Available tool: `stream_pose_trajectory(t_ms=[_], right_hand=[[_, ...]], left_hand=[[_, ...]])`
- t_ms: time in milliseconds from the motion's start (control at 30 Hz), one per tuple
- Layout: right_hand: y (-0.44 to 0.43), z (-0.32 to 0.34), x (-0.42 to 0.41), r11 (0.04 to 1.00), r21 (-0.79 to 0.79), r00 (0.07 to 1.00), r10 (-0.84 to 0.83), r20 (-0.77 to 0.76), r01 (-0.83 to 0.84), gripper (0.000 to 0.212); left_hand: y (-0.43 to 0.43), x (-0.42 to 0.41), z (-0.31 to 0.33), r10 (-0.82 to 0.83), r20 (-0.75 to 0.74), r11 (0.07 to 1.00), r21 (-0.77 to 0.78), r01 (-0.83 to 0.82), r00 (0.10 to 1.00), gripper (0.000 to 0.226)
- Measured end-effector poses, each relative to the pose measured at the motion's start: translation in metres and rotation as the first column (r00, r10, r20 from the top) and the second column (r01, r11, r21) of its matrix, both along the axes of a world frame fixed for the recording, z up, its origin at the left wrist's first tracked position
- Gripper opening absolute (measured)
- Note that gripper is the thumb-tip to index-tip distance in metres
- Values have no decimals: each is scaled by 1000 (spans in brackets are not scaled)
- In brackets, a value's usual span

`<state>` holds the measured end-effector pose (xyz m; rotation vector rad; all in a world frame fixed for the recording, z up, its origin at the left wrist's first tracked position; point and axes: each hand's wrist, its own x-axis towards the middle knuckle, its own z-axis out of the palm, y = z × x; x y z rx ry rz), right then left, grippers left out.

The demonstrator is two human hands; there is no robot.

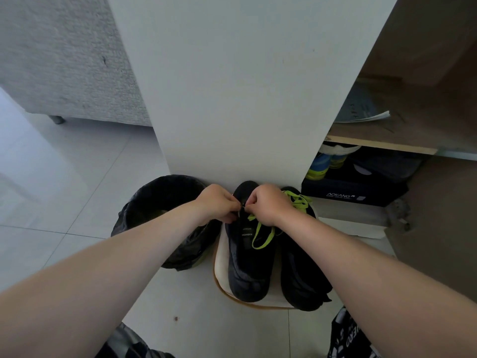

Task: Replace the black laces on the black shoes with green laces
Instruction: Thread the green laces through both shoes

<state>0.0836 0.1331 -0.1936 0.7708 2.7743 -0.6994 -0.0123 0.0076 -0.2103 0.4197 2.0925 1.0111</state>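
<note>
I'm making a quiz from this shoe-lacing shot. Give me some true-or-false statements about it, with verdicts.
1. The left hand and right hand both pinch the green lace over the shoe beside the bin. True.
2. The other shoe has no green lace. False: a second green lace lies on it.
3. The bin stands to the left of both shoes. True.
4. The shoe box right of the shoes is red. False: it is dark, marked AOKANG.
</note>
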Motion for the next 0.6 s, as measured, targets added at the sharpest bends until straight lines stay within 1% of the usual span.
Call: stream_pose_trajectory(t_ms=[100, 167, 233, 333, 400, 467, 533, 600], right_hand=[[-3, -1, -1, 1000, 20, 1000, 1, 3, -1, 24], [-4, -2, -1, 1000, 8, 1000, -9, -3, 9, 20], [-3, -1, -1, 1000, -11, 1000, -13, -23, 12, 16], [-1, -3, 1, 999, -35, 999, -26, -25, 26, 18], [-1, -3, 1, 999, -25, 1000, -27, -10, 27, 13], [-3, -3, -1, 997, 72, 1000, 3, 15, -4, 11], [-9, -1, -2, 973, 224, 998, 55, 33, -61, 10], [-15, 1, -2, 948, 307, 996, 81, 22, -84, 10]], left_hand=[[0, 2, 1, -1, -42, 1000, -18, 0, 999, 6], [2, 3, 4, -1, -62, 999, -43, -1, 998, 12], [5, 4, 7, -42, -85, 995, -91, 34, 996, 17], [9, 9, 10, -81, -139, 989, -133, 63, 987, 10], [11, 10, 9, -84, -186, 990, -127, 61, 979, 12], [9, 10, 7, -59, -177, 995, -93, 43, 982, 13], [6, 8, 6, -24, -149, 998, -66, 14, 989, 15], [3, 7, 4, 20, -114, 999, -42, -24, 993, 14]])
